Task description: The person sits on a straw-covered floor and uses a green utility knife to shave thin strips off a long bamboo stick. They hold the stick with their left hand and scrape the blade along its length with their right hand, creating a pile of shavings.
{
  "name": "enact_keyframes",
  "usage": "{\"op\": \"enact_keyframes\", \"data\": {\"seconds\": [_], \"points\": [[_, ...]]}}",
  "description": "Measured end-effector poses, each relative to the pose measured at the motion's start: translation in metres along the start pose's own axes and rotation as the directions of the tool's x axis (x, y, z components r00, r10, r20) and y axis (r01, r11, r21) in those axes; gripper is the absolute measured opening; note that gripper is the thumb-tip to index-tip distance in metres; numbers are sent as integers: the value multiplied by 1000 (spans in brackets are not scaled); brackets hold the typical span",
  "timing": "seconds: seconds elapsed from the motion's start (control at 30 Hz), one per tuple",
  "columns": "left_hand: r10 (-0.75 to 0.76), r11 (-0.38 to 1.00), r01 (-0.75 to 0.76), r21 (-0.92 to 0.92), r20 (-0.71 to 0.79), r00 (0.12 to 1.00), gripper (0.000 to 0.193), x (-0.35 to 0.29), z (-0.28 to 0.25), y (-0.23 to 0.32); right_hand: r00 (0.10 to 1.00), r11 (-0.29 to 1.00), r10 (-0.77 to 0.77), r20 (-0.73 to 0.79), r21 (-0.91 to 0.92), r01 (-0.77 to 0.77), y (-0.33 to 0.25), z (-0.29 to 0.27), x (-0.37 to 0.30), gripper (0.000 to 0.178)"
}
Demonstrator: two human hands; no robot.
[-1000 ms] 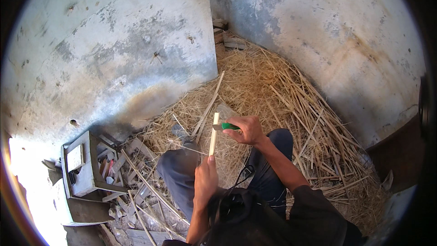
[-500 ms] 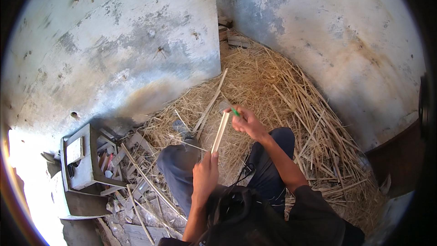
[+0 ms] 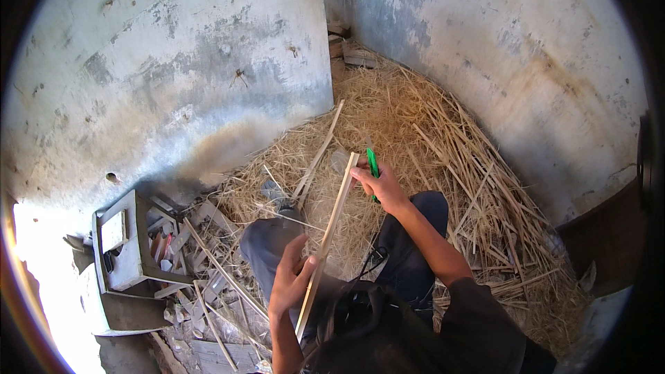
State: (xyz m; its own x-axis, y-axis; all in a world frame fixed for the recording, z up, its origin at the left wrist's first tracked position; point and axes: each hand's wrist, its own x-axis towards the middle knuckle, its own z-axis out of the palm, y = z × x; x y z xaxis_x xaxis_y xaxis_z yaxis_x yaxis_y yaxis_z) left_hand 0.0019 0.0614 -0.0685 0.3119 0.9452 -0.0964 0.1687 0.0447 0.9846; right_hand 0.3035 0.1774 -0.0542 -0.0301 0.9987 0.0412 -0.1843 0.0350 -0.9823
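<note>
Forearms (image 3: 433, 246) slant toward mid-frame. Right hand (image 3: 383, 185) grips green knife (image 3: 373, 162) and pale strip (image 3: 334, 225); left hand (image 3: 286, 284), loosely open, has its thumb beside the strip.

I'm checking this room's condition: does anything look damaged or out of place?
Yes. The left wall looks damaged: its surface is worn and patchy, with a small hole low down. Below it, scraps lie jumbled beside a boxy frame, which makes that side look messy.

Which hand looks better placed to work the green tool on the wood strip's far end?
Probably the right hand: it holds the green tool right by the far end of the wood strip. The left hand sits lower, open beside the strip.
</note>
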Motion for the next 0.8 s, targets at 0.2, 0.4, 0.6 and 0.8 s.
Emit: {"op": "enact_keyframes", "data": {"seconds": [0.2, 0.4, 0.6, 0.8], "points": [[-145, 989, 144, 20, 107, 984, 45, -25, -11, 0, 997, 997, -73, 12, 9, 73, 1, 0, 8, 26], [-202, 975, 213, -64, 145, 969, 32, -18, -3, -3, 983, 977, -180, -25, 111, 182, 8, -7, 14, 30], [-75, 996, 79, 40, -84, 994, 37, 4, 9, 19, 938, 937, -339, 68, -60, 343, 16, 2, 1, 39], [-72, 997, 76, 15, -174, 982, 34, 14, 19, 47, 853, 744, -459, 246, -418, 521, -1, 15, -8, 46]]}}
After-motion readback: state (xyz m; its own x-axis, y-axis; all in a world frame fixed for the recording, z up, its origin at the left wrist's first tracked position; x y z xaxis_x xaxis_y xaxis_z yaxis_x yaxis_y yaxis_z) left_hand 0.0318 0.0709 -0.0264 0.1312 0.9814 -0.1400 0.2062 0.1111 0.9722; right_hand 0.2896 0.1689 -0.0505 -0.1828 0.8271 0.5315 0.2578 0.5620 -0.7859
